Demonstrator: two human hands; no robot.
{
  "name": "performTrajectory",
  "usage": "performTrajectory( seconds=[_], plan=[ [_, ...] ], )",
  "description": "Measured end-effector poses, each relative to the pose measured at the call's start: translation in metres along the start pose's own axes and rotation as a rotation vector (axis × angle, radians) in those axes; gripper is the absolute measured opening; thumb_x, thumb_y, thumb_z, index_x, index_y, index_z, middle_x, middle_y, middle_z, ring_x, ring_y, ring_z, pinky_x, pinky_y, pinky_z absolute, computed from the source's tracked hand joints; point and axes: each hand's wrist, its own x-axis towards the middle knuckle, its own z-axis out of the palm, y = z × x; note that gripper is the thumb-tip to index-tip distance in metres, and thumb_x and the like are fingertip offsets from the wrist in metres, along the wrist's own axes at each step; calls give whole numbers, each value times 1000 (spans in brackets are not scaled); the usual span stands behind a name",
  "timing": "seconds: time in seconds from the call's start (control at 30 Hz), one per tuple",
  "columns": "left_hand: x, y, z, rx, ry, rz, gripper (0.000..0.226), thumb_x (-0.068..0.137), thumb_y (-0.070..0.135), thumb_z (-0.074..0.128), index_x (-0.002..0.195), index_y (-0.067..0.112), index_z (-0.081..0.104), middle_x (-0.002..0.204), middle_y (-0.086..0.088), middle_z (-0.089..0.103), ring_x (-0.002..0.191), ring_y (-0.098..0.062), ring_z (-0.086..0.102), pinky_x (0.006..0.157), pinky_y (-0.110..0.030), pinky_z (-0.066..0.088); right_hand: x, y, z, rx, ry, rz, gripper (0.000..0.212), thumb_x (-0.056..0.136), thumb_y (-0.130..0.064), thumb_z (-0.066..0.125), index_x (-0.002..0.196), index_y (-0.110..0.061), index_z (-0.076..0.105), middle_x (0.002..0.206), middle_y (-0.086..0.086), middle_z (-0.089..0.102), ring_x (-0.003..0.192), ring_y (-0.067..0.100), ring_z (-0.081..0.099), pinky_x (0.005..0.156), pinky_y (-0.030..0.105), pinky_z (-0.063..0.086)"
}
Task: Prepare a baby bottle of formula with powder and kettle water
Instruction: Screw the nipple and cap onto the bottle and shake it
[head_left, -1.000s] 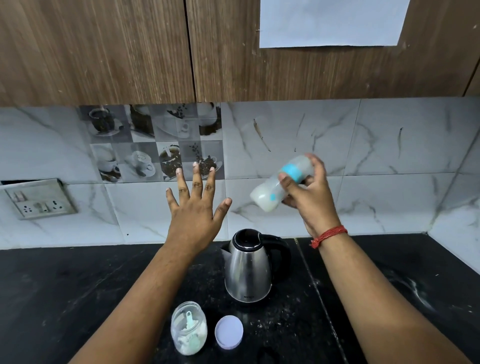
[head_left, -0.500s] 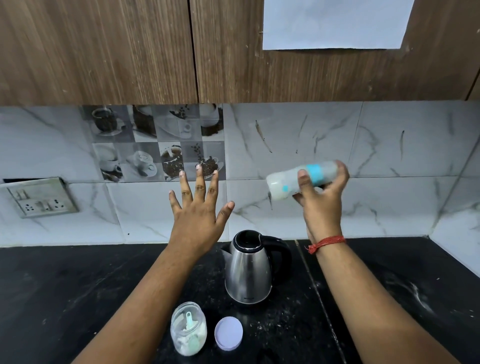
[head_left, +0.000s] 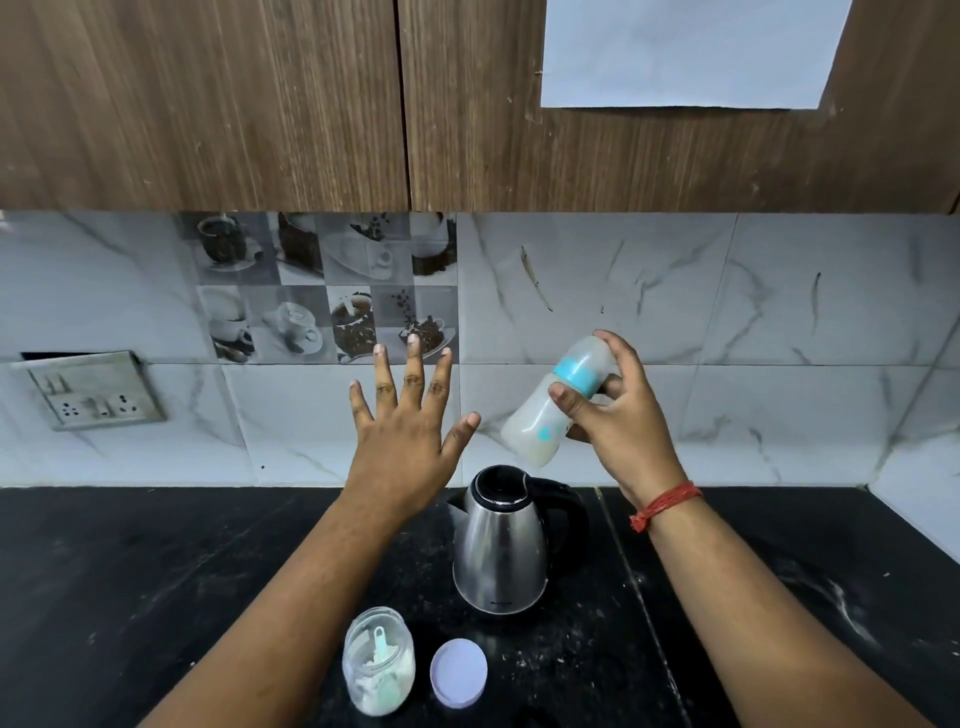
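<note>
My right hand (head_left: 623, 436) grips a baby bottle (head_left: 558, 400) by its blue collar, tilted with the base down-left and the capped top up-right; milky liquid shows inside. It hangs in the air above the steel kettle (head_left: 501, 545), whose lid is open. My left hand (head_left: 410, 431) is raised left of the bottle, fingers spread, holding nothing. Near the front of the black counter (head_left: 156, 571) stands an open clear jar of powder (head_left: 378, 660) with a pale green scoop in it. Its lilac lid (head_left: 458, 673) lies just right of it.
A switch and socket plate (head_left: 93, 389) sits on the tiled wall at left. Wooden cabinets (head_left: 260, 104) hang overhead, with a white paper (head_left: 685, 52) stuck on the right door. Spilled powder dusts the counter near the kettle and at right.
My right hand has swung the bottle: from tilted down-left, to nearly level and higher, then back down to tilted down-left. My left hand stays raised and spread.
</note>
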Motion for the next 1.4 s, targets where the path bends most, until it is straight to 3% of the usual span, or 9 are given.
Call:
performTrajectory(
  seconds=[0.33,0.63,0.73,0.83,0.93,1.03,1.13,1.27,1.4],
  plan=[
    [-1,-1,1,-5,-23,-20,77,91,78,-8,155,41,-29,162,3,-42,150,-30,-38,122,-63,-10,11,-10,-9,47,118,-54,76,81,-35,84,141,-45,40,117,1,64,100,14,73,72,42,64],
    [-1,-1,2,7,-34,-17,77,89,78,-11,154,41,-32,160,4,-45,150,-31,-38,123,-63,-11,10,-7,-7,-62,-59,-29,73,80,-30,86,138,-48,46,114,2,65,98,15,72,68,35,63],
    [0,-1,3,-4,-34,-22,77,90,78,-10,154,41,-32,162,3,-43,150,-31,-38,123,-63,-10,12,-5,-10,34,77,-51,73,83,-29,83,142,-44,42,113,-4,64,97,11,73,69,36,63],
    [0,-1,5,7,-37,-18,78,87,80,-14,152,42,-35,161,4,-44,149,-31,-39,123,-64,-10,10,-4,-6,-90,-121,-18,74,80,-29,86,139,-49,46,113,1,65,98,15,71,69,36,64],
    [1,-1,6,-7,-43,-22,77,87,80,-14,151,42,-36,160,4,-45,149,-31,-40,123,-63,-11,10,1,-8,32,45,-31,72,84,-28,83,140,-46,42,116,-2,63,99,11,72,72,40,64],
    [0,-1,5,0,-38,-18,77,88,79,-12,151,43,-35,162,3,-43,149,-31,-39,124,-65,-9,8,2,-6,-80,-120,-2,72,82,-28,85,138,-50,45,112,-2,65,99,16,72,70,39,64],
    [1,-2,4,-27,-38,-19,75,90,78,-9,150,44,-36,162,4,-42,149,-30,-40,124,-64,-9,11,6,-10,57,102,-32,72,84,-30,83,141,-41,42,113,-4,65,98,9,73,70,40,64],
    [2,-1,5,-10,-42,-12,74,89,79,-11,149,44,-38,163,3,-42,149,-30,-40,124,-65,-8,8,6,-7,-98,-145,-2,72,79,-35,86,137,-50,46,114,3,65,94,5,72,67,33,63],
    [4,2,6,-24,-41,-14,74,88,79,-12,148,45,-39,163,2,-41,149,-30,-40,124,-65,-9,9,7,-9,13,12,4,72,83,-33,83,140,-45,41,116,2,63,99,15,73,71,42,64]
  ],
)
